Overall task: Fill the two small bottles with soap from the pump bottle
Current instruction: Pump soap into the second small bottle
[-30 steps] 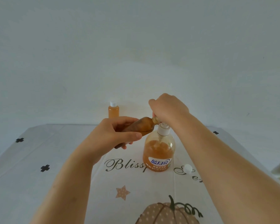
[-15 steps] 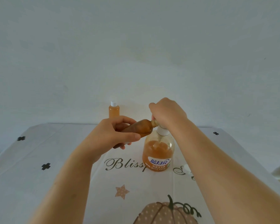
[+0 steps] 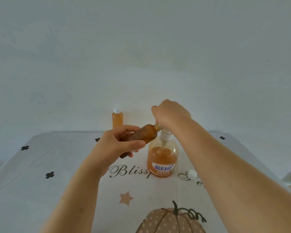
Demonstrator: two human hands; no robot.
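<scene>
The pump bottle [image 3: 162, 158] stands mid-table, roughly half full of orange soap, with a white pump collar. My right hand [image 3: 170, 114] curls over the pump head and hides it. My left hand [image 3: 119, 144] grips a small open bottle [image 3: 144, 134], tilted almost flat with its neck up against the pump spout under my right hand; it looks filled with brownish soap. A second small bottle [image 3: 117, 119], capped in white and full of orange soap, stands upright at the table's far edge. A loose white cap [image 3: 192, 174] lies to the right of the pump bottle.
The table [image 3: 40, 174] wears a white cloth printed with black crosses, script lettering, a star and a pumpkin. A plain pale wall rises just behind its far edge. At the right border, part of a pale object shows beyond the table corner.
My right hand and the pump head under it dipped, then rose a little. The small bottle in my left hand stays at the spout.
</scene>
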